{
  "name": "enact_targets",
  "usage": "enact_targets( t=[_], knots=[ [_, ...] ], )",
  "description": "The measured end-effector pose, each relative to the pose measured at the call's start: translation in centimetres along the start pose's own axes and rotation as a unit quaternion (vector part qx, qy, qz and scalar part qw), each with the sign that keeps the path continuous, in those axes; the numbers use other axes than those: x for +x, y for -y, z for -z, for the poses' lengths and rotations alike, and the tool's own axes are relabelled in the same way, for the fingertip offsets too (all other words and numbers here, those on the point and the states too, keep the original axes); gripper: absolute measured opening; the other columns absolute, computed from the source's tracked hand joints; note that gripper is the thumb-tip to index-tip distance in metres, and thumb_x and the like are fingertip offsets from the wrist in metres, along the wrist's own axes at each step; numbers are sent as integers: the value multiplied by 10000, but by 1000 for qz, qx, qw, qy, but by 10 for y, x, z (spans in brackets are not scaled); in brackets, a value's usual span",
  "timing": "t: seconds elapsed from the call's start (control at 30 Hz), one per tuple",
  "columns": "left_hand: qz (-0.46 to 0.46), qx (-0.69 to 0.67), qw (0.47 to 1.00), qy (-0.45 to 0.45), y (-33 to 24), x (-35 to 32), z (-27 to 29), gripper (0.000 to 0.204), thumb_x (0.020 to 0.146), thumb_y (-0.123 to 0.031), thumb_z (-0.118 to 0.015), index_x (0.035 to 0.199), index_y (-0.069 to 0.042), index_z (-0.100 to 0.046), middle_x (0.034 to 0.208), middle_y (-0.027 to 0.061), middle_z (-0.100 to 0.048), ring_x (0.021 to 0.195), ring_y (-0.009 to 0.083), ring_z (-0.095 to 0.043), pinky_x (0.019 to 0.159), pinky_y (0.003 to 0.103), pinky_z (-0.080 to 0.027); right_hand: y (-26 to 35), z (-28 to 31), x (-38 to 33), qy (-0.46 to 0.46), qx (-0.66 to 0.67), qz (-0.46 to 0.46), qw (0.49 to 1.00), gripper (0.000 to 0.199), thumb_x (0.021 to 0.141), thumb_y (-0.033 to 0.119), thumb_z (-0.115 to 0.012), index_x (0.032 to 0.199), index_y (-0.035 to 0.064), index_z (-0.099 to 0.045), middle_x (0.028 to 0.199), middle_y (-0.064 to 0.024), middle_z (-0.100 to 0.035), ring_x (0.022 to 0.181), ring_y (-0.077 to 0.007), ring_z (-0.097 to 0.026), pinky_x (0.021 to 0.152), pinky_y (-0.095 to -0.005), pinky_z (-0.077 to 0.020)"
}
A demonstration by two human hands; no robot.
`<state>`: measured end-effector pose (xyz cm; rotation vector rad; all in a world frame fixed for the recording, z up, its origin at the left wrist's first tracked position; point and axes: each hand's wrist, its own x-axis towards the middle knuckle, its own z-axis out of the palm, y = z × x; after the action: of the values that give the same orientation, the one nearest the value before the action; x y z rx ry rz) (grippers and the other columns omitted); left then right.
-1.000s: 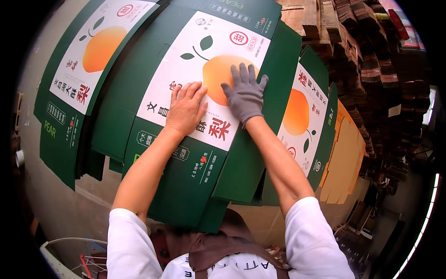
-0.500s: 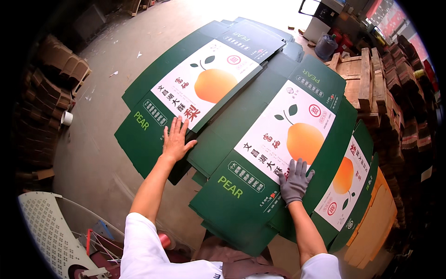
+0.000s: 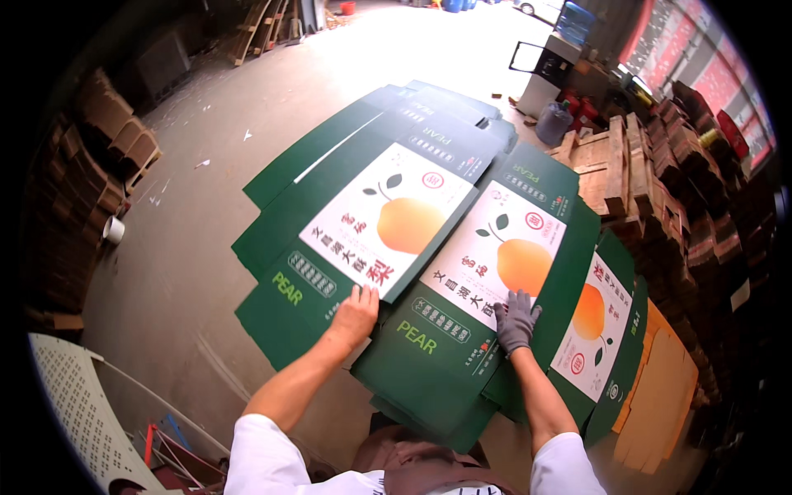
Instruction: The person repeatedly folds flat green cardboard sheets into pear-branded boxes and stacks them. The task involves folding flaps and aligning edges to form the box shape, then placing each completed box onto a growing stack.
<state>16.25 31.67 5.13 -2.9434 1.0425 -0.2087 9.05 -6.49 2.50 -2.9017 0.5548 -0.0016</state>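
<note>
Printed green cardboard box blanks, each showing an orange pear on a white panel, lie flat in front of me. My bare left hand is at the near right edge of the left box blank, its fingers close together and bent over the board; the thumb is hidden. Its inner edge lies close against the middle box blank. My right hand, in a grey glove, rests on the lower right of the middle blank's white panel, fingers spread. Farther right is another printed panel.
Plain brown cardboard lies at the right. Beyond it stand wooden pallets and stacked brown cardboard. More stacks line the left side. A perforated pale machine cover is at the lower left. A water dispenser stands far back.
The left box blank has moved right and nearer, toward the middle blank. My left hand went from spread flat to fingers drawn together. My right hand stays on the middle blank. The view has shifted.
</note>
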Motion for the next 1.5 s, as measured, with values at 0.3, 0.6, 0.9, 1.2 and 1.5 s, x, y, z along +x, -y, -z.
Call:
enact_targets(
  t=[0.3,0.6,0.9,1.2,1.5],
  knots=[
    [-41,-108,993,16,-244,-48,83,380,820,-92,-585,1161,76,-578,1107,244,-608,994,393,-627,691,327,-590,10,21,-90,-109,618,-191,754,232,903,126,-612,1054,-50,-596,950,-143,-674,830,-211,-646,733,-352,-510],
    [-38,-121,992,-24,-263,45,33,442,813,-71,-589,1234,59,-557,1179,220,-606,912,359,-635,684,356,-582,-43,3,19,-26,597,-204,776,432,962,328,-478,997,-67,-650,1028,-283,-662,987,-392,-629,824,-435,-470],
    [-67,-126,988,57,-274,67,-5,472,827,0,-542,1296,48,-524,1253,239,-606,1156,392,-577,947,446,-504,-224,70,-130,-139,475,-134,858,365,949,320,-594,1166,25,-598,971,-197,-683,893,-318,-684,784,-388,-526],
    [-122,-175,977,16,-385,99,-24,407,914,-38,-573,1306,45,-502,1327,232,-534,1238,390,-508,1048,444,-415,-645,3,-452,-247,163,-718,630,312,863,362,-617,949,62,-620,876,-159,-699,801,-337,-674,716,-436,-518],
    [94,-574,537,611,-908,70,-35,503,1009,-253,-558,1396,39,-422,1331,190,-554,1175,278,-586,950,360,-475,-644,20,-430,-224,156,-683,677,357,852,325,-610,1109,79,-581,1028,-225,-608,952,-416,-614,778,-511,-504]
  ],
)
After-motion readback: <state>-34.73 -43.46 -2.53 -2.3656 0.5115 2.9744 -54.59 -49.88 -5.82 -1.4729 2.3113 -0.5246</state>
